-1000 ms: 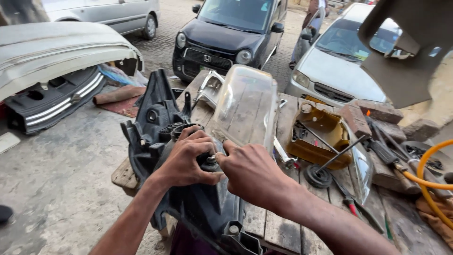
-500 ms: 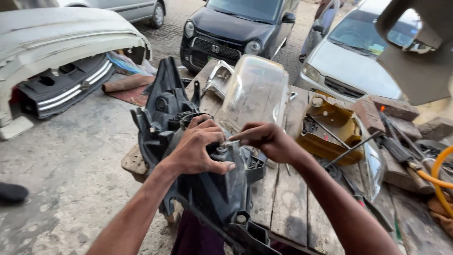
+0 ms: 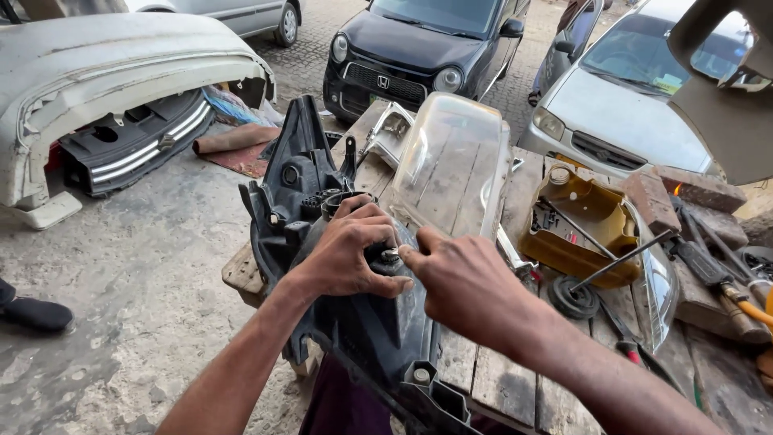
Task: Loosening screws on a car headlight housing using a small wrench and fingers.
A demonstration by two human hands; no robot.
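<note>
A cut-open yellow plastic canister sits on the wooden plank desk, right of the middle, its side sliced away so it makes an open tub, cap end pointing away. A small yellow-green sticker shows inside the windscreen of the silver car parked behind. A pale number plate hangs low on the black car, partly hidden. No screens.
</note>
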